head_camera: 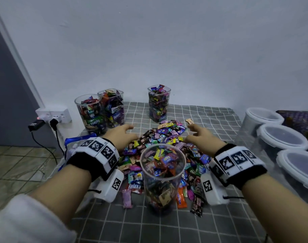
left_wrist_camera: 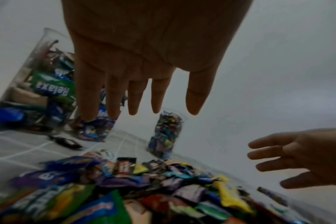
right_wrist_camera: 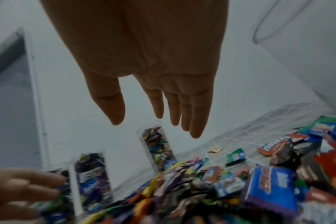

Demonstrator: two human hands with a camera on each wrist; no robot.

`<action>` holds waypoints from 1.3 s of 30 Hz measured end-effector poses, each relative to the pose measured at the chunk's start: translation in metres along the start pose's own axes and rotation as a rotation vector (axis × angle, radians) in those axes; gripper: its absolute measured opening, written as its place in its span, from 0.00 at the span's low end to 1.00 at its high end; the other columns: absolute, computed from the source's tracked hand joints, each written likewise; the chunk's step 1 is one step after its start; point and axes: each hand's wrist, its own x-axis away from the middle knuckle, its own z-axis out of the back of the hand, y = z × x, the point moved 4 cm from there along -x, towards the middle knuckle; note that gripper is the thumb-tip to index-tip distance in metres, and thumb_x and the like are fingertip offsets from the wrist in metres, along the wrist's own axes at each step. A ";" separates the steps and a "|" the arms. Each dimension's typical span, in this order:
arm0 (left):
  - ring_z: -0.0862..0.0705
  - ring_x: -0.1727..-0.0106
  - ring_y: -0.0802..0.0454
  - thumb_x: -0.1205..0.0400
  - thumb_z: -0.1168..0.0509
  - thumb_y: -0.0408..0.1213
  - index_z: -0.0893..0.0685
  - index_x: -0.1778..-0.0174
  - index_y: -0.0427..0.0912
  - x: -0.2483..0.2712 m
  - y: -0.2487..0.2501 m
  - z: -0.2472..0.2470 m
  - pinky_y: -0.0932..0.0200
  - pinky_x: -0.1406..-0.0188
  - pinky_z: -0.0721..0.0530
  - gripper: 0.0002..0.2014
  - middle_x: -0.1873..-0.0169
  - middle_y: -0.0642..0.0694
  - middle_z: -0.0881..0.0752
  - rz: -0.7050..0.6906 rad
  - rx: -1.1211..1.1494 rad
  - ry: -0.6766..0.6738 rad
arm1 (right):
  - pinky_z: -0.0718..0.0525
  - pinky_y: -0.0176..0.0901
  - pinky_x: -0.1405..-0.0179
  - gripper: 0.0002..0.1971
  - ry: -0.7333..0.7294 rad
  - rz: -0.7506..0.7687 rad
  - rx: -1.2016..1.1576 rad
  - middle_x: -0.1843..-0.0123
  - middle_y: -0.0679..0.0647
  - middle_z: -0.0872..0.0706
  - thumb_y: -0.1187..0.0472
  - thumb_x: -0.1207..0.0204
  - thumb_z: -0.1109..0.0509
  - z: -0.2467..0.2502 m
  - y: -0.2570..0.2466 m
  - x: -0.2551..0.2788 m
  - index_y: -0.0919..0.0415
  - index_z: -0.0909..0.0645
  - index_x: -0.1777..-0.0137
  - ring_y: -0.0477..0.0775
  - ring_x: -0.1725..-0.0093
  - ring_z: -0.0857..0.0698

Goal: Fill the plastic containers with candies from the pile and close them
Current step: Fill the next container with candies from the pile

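Note:
A pile of wrapped candies (head_camera: 165,148) lies mid-table on the grey checked cloth. In front of it stands a clear round container (head_camera: 162,174), lidless and nearly full. My left hand (head_camera: 122,135) hovers at the pile's left side, fingers straight and empty; the left wrist view shows that left hand (left_wrist_camera: 144,94) spread above the candies (left_wrist_camera: 136,194). At the pile's right side my right hand (head_camera: 198,137) reaches in, also open and empty, and the right wrist view has the same right hand (right_wrist_camera: 159,109) above the candies (right_wrist_camera: 211,189).
Three filled, lidless containers stand at the back: two at the left (head_camera: 90,114), (head_camera: 112,107) and one in the middle (head_camera: 159,103). Lidded white tubs (head_camera: 283,137) line the right edge. A wall socket with plugs (head_camera: 53,116) sits left of the table.

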 end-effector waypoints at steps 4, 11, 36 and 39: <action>0.30 0.25 0.43 0.19 0.38 0.54 0.39 0.20 0.45 -0.027 -0.014 -0.012 0.53 0.30 0.29 0.34 0.22 0.43 0.33 0.088 -0.122 -0.131 | 0.27 0.40 0.50 0.30 0.042 -0.097 0.232 0.24 0.61 0.29 0.57 0.22 0.32 0.010 0.010 -0.041 0.60 0.37 0.21 0.60 0.34 0.22; 0.35 0.22 0.41 0.21 0.40 0.60 0.52 0.17 0.43 -0.059 -0.028 -0.038 0.52 0.28 0.31 0.44 0.19 0.42 0.41 0.194 -0.297 -0.333 | 0.24 0.52 0.35 0.35 -0.008 -0.271 0.514 0.24 0.64 0.29 0.48 0.23 0.32 0.023 0.037 -0.099 0.62 0.39 0.21 0.64 0.29 0.26; 0.22 0.34 0.44 0.28 0.35 0.67 0.31 0.26 0.46 -0.078 -0.024 -0.043 0.53 0.42 0.22 0.40 0.32 0.44 0.22 0.061 -0.575 -0.302 | 0.36 0.45 0.28 0.33 -0.423 -0.038 0.826 0.18 0.60 0.39 0.41 0.20 0.40 -0.060 -0.030 -0.171 0.50 0.42 0.18 0.61 0.21 0.36; 0.24 0.31 0.44 0.29 0.35 0.67 0.35 0.22 0.51 -0.077 -0.031 -0.034 0.55 0.40 0.23 0.42 0.27 0.47 0.25 0.101 -0.477 -0.233 | 0.35 0.45 0.28 0.31 -0.456 -0.018 0.887 0.18 0.59 0.40 0.41 0.19 0.42 -0.064 -0.032 -0.156 0.47 0.44 0.18 0.61 0.21 0.37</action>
